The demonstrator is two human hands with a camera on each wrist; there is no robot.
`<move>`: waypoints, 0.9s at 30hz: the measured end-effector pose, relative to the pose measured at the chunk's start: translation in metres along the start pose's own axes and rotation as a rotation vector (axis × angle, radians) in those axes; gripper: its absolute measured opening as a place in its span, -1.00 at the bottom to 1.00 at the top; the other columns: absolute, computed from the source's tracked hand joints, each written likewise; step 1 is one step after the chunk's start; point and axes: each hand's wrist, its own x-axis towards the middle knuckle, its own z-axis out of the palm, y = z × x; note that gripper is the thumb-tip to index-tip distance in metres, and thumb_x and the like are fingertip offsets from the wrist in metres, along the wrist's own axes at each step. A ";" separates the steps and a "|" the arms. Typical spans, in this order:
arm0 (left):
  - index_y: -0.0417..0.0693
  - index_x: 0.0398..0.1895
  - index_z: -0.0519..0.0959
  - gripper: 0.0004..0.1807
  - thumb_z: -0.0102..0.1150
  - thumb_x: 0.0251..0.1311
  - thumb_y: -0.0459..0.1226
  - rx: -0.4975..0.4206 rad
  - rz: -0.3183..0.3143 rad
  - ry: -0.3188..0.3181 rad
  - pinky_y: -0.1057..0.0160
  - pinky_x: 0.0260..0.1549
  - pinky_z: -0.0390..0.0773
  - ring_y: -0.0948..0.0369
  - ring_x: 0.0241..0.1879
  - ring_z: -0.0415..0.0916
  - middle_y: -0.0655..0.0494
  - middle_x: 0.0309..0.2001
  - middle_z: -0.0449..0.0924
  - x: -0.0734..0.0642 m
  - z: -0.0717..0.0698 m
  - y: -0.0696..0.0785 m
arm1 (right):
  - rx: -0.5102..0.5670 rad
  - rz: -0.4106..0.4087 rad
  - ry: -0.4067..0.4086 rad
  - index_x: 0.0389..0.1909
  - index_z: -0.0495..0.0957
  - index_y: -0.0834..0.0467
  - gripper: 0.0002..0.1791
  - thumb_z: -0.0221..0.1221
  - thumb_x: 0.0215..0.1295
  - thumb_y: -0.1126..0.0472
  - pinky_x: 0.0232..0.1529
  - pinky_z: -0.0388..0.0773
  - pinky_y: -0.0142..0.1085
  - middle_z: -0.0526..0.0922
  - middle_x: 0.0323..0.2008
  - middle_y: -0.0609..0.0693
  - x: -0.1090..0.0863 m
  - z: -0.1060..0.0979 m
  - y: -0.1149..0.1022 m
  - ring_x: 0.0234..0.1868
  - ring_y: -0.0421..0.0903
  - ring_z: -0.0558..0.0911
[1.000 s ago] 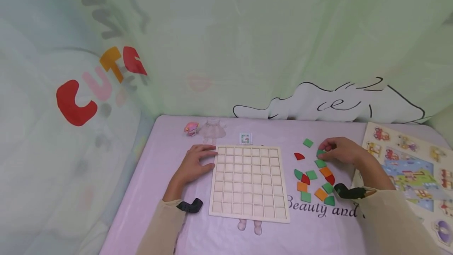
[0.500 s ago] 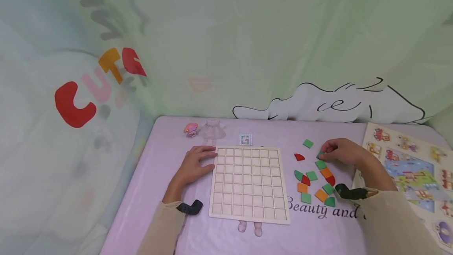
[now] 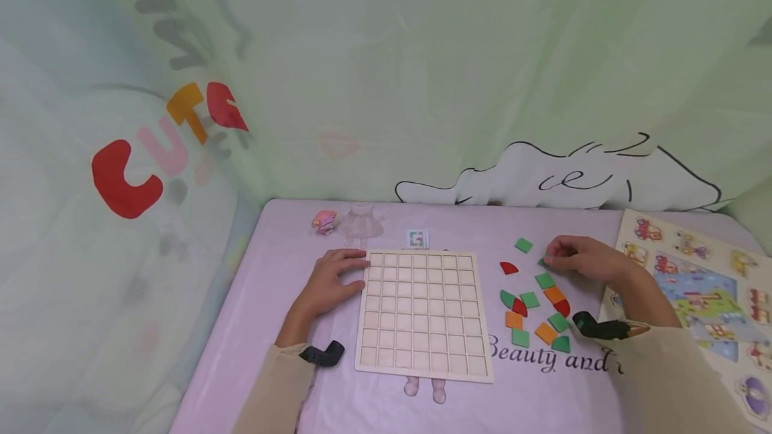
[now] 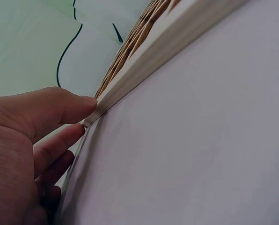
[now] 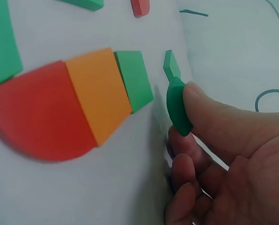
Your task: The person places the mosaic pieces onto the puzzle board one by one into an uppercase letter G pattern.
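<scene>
My left hand (image 3: 333,281) lies at the left edge of a wooden grid board (image 3: 420,374), with thumb and fingertips touching its side; the fingers are fairly straight. In the left wrist view the thumb (image 4: 74,107) meets the board's rim (image 4: 130,77). At the right, my right hand (image 3: 584,260) pinches a green rounded tile (image 5: 178,107) between thumb and fingers, raised on its edge close over the table. Beneath it are a green square tile (image 3: 545,280), an orange tile (image 3: 553,296) and a red quarter-circle tile (image 3: 562,307) in a row.
More green, orange and red tiles (image 3: 529,300) lie scattered right of the board. A small patterned card (image 3: 417,239) sits behind the board, and a pink figurine (image 3: 326,222) stands at the back left. Picture puzzle boards (image 3: 699,246) cover the table's right side.
My right hand has turned the green rounded tile slightly, so less of it shows in the head view. The left hand and the board stay put.
</scene>
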 end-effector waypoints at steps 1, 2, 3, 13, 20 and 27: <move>0.09 0.14 0.69 -0.56 0.42 0.14 -0.21 0.001 0.001 0.002 -0.11 0.21 0.29 0.03 0.35 0.38 0.11 0.31 0.56 0.000 0.000 -0.001 | 0.004 -0.004 0.002 -0.04 0.51 0.21 -0.67 0.20 0.46 0.01 -0.20 0.34 -0.27 0.47 -0.20 0.05 0.000 0.000 0.001 -0.05 0.01 0.39; 0.09 0.14 0.69 -0.56 0.43 0.14 -0.20 0.002 0.004 0.003 -0.10 0.20 0.29 0.03 0.34 0.38 0.12 0.31 0.56 0.000 0.001 -0.002 | 0.008 -0.008 0.005 -0.04 0.51 0.21 -0.67 0.20 0.46 0.01 -0.21 0.34 -0.28 0.47 -0.20 0.05 0.001 0.001 0.002 -0.06 0.00 0.39; 0.09 0.14 0.70 -0.56 0.43 0.14 -0.20 0.005 0.005 0.005 -0.09 0.20 0.29 0.04 0.34 0.39 0.12 0.31 0.56 0.000 0.001 -0.002 | 0.013 -0.011 0.007 -0.04 0.50 0.21 -0.67 0.20 0.46 0.01 -0.21 0.34 -0.28 0.47 -0.20 0.05 0.001 0.001 0.003 -0.06 -0.01 0.39; 0.08 0.15 0.69 -0.57 0.41 0.16 -0.20 -0.006 0.007 -0.001 -0.09 0.19 0.28 0.03 0.33 0.38 0.10 0.31 0.56 0.000 0.001 -0.002 | -0.002 -0.006 0.013 0.04 0.51 0.22 -0.63 0.15 0.50 -0.01 -0.18 0.39 -0.31 0.53 -0.14 0.06 0.003 0.000 0.010 -0.02 0.00 0.42; 0.08 0.14 0.69 -0.56 0.42 0.15 -0.21 -0.009 0.025 0.002 -0.11 0.17 0.29 0.02 0.32 0.40 0.10 0.30 0.56 0.001 0.001 -0.001 | -0.014 0.008 0.023 0.21 0.55 0.23 -0.56 0.04 0.57 0.00 -0.02 0.45 -0.17 0.53 0.16 0.27 -0.008 -0.003 0.004 0.12 0.16 0.41; 0.10 0.13 0.70 -0.57 0.43 0.14 -0.21 -0.003 0.028 0.006 -0.11 0.17 0.29 0.02 0.33 0.39 0.11 0.31 0.56 0.001 0.001 -0.004 | 0.141 -0.066 -0.006 0.22 0.58 0.21 -0.60 0.15 0.51 0.07 -0.11 0.64 -0.34 0.58 0.17 0.26 -0.009 0.010 -0.003 0.03 0.04 0.58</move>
